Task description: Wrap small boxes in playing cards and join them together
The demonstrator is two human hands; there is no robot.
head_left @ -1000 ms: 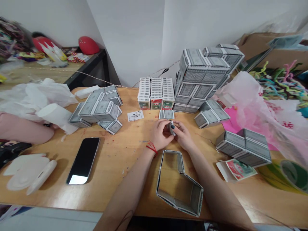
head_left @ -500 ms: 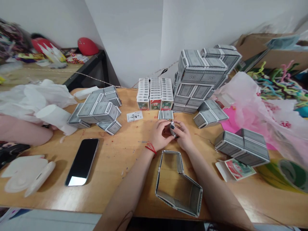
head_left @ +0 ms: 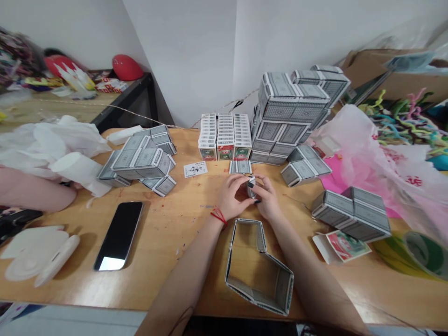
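Between both hands above the desk (head_left: 168,233), the small card pack (head_left: 251,187) stands roughly upright, left hand (head_left: 231,196) and right hand (head_left: 266,199) each closing a grip on opposite sides, equally near.

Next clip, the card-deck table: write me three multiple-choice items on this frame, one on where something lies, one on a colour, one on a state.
1. Where does the phone lie?
A. on the table, left of the left forearm
B. on top of the tall stack
C. inside the open sleeve

2. What colour is the string on the left wrist?
A. blue
B. red
C. white

3. How is the small deck held?
A. flat on the table, untouched
B. by the left hand alone
C. between the left hand and the right hand

Answers: 1 A, it lies screen-up on bare wood; 2 B, a red loop shows there; 3 C, both sets of fingers close round it.
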